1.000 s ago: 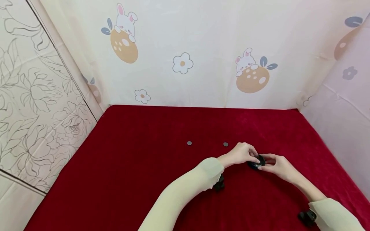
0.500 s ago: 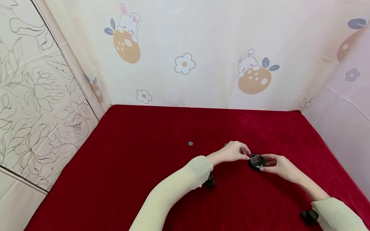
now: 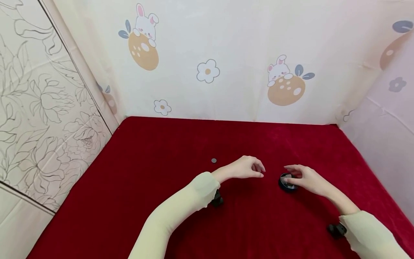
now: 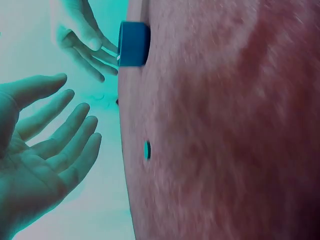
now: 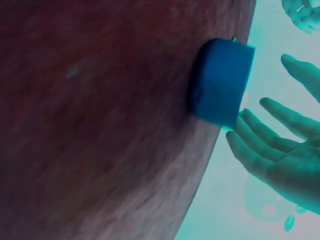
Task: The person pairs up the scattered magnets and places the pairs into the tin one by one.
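Note:
A small round dark container (image 3: 287, 187) with a shiny top stands on the red cloth; it looks blue in the left wrist view (image 4: 134, 44) and right wrist view (image 5: 222, 82). My right hand (image 3: 308, 180) hovers over its right side, fingers extended and loosely spread, gripping nothing. To the left, my left hand (image 3: 244, 167) is held above the cloth with relaxed fingers and an empty palm. A small flat grey disc (image 3: 214, 160) lies behind my left wrist. One small disc (image 4: 147, 150) also shows on the cloth in the left wrist view.
Red cloth (image 3: 145, 162) covers the table up to the back edge. Pale curtains (image 3: 239, 86) printed with rabbits and flowers hang behind and at the right. A panel with line-drawn flowers (image 3: 48, 104) stands at the left. Dark wrist cameras (image 3: 337, 230) sit under the sleeves.
My left hand has drawn away from the container to the left, empty, and covers where a second disc showed. My right hand has let go of the container's side and risen slightly.

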A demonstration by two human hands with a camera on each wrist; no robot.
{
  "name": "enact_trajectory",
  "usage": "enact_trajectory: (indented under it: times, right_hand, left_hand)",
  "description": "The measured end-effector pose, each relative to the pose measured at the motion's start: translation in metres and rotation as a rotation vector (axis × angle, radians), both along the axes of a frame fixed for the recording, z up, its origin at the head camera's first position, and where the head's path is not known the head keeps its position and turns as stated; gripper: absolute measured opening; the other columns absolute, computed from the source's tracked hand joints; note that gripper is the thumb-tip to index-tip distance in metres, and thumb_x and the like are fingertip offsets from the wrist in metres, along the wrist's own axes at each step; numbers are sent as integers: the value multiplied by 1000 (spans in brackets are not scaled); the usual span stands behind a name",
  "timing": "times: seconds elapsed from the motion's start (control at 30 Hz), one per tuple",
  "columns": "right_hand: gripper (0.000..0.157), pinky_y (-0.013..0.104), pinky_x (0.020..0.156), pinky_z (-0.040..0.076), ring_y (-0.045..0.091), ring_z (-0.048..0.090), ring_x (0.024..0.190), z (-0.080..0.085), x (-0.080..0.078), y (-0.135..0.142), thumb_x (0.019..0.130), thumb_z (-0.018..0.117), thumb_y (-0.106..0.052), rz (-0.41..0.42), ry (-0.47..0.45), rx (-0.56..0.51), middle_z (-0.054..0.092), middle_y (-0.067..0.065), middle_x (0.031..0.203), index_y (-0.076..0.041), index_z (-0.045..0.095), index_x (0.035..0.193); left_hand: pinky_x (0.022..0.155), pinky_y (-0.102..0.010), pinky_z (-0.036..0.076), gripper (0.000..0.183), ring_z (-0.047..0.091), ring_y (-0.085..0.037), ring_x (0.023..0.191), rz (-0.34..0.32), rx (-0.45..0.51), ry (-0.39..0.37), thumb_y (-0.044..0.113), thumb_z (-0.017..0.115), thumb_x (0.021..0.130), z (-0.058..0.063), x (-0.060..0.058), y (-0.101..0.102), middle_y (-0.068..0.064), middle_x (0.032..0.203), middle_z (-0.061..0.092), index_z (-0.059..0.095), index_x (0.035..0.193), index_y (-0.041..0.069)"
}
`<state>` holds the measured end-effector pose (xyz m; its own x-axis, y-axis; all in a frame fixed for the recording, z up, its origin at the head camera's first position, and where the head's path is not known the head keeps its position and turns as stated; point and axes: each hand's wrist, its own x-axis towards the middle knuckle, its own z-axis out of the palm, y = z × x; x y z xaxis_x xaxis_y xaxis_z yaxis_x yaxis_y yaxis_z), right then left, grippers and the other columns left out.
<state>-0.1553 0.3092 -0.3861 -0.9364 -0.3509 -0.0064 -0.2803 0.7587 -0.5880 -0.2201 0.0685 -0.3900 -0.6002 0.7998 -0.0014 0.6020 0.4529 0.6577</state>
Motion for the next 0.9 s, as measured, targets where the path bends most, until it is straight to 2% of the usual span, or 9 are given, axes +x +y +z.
enact_trajectory:
  times: [0.13, 0.37, 0.63, 0.9]
  right_hand:
    - [46, 41, 77, 46, 34, 55, 96, 3, -6, -11, 83, 62, -20, 20, 6, -25, 55, 24, 110, 9, 50, 117]
    - [45, 28, 66, 48, 37, 52, 99, 5, -17, -29, 84, 61, -20, 29, -9, -35, 53, 26, 112, 8, 50, 118]
    - [40, 43, 78, 45, 37, 54, 95, -4, -34, -47, 82, 62, -14, 33, -3, -64, 54, 27, 109, 9, 53, 114]
    - [38, 36, 70, 48, 34, 57, 89, -11, -49, -63, 81, 62, -10, 36, -28, -77, 56, 27, 105, 11, 53, 111]
  left_hand:
    - [68, -11, 41, 22, 53, -4, 81, 28, 6, 26, 20, 62, 83, 1, -3, -19, 5, 93, 59, 64, 103, 9]
    - [75, -16, 41, 26, 53, -16, 94, 106, 22, 39, 20, 63, 83, -3, -10, -49, -1, 101, 58, 62, 106, 7]
    - [83, -26, 41, 32, 50, -19, 102, 188, -24, 55, 21, 63, 83, -10, -21, -80, -3, 106, 55, 60, 111, 7]
    - [81, -27, 43, 32, 50, -21, 102, 210, -35, 41, 16, 62, 83, -23, -31, -100, -6, 111, 53, 58, 113, 5]
